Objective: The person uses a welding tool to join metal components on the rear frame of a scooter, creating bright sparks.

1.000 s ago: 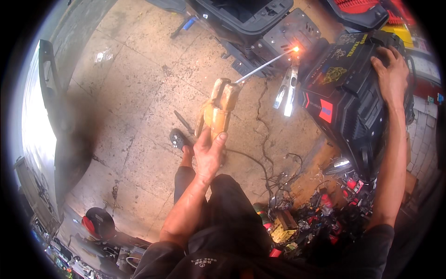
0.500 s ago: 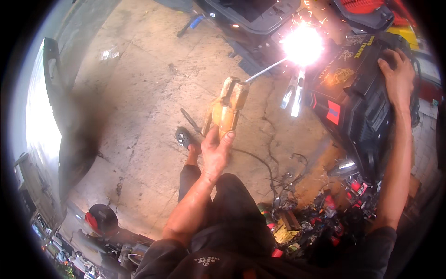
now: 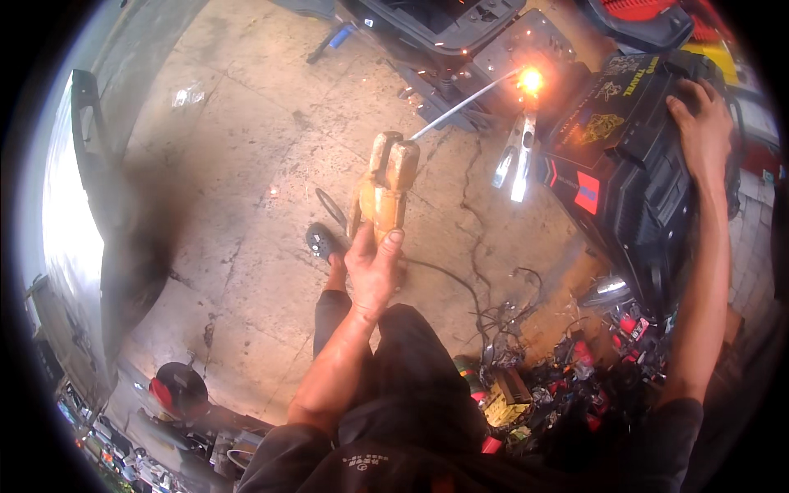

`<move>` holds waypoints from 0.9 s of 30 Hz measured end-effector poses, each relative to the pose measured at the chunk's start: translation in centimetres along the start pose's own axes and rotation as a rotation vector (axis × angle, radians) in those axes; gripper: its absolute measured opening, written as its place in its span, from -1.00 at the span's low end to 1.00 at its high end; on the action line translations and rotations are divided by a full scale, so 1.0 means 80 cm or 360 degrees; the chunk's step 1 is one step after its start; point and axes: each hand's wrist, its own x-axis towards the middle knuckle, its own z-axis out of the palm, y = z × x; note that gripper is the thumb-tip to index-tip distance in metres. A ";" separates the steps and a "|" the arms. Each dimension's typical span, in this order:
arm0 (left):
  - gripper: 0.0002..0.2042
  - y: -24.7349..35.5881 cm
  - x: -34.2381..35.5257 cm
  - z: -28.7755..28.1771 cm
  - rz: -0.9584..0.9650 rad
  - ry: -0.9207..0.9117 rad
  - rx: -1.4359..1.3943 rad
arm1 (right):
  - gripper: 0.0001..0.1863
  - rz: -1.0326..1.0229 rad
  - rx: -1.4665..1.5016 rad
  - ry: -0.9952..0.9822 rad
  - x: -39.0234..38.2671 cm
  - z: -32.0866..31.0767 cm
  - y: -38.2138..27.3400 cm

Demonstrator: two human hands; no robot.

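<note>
My left hand (image 3: 371, 275) is closed round a worn, yellow-brown welding electrode holder (image 3: 383, 197). A thin grey welding rod (image 3: 460, 107) slants up and right from its jaws. At the rod's far end is a small orange glow (image 3: 531, 80), right above two bright metal strips (image 3: 519, 156) that hang down. The glare hides what the rod tip touches. My right hand (image 3: 700, 131) rests on the upper edge of a black box-shaped case (image 3: 616, 156) with yellow and red markings. Its fingers are bent and apart.
Scrap and red pieces (image 3: 575, 370) lie in a heap at lower right, beside a yellow box (image 3: 507, 398). A cable (image 3: 460, 279) runs over the concrete floor (image 3: 246, 148). A dark vehicle part (image 3: 427, 33) stands at the far side. A curved panel (image 3: 78, 181) is at left.
The big white arc with sparks has shrunk to a small orange glow. My left hand and the holder have shifted slightly left, and more of the rod shows. My right hand stays on the case.
</note>
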 end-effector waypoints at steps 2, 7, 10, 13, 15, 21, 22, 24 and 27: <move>-0.58 0.002 0.000 -0.001 -0.0076 -0.0054 0.0060 | -0.60 0.0003 -0.0008 0.0009 0.000 0.001 0.002; -0.57 0.005 -0.001 0.004 -0.0056 -0.0025 0.0011 | -0.59 0.0002 -0.0001 0.0000 0.000 0.002 0.003; -0.57 -0.002 0.003 0.004 0.0007 -0.0002 0.0009 | -0.58 0.0008 -0.0011 0.0005 -0.001 0.001 0.001; -0.57 -0.002 0.004 0.003 0.0002 -0.0018 0.0046 | -0.58 0.0000 -0.0026 0.0011 -0.002 0.000 0.000; -0.57 0.003 0.004 0.004 -0.0038 -0.0033 0.0061 | -0.59 -0.0010 -0.0008 0.0014 -0.001 0.002 0.004; -0.57 0.008 0.006 0.007 -0.0088 -0.0003 -0.0002 | -0.59 -0.0018 -0.0038 0.0009 0.000 0.003 0.002; -0.58 0.006 0.007 0.007 -0.0062 0.0000 0.0012 | -0.59 -0.0014 -0.0042 0.0013 0.000 0.003 0.003; -0.59 0.002 0.008 0.008 -0.0035 0.0008 0.0028 | -0.59 -0.0018 -0.0032 0.0016 0.000 0.003 0.004; -0.60 0.000 0.009 0.009 -0.0019 0.0003 -0.0024 | -0.59 -0.0027 -0.0027 0.0023 0.002 0.005 0.010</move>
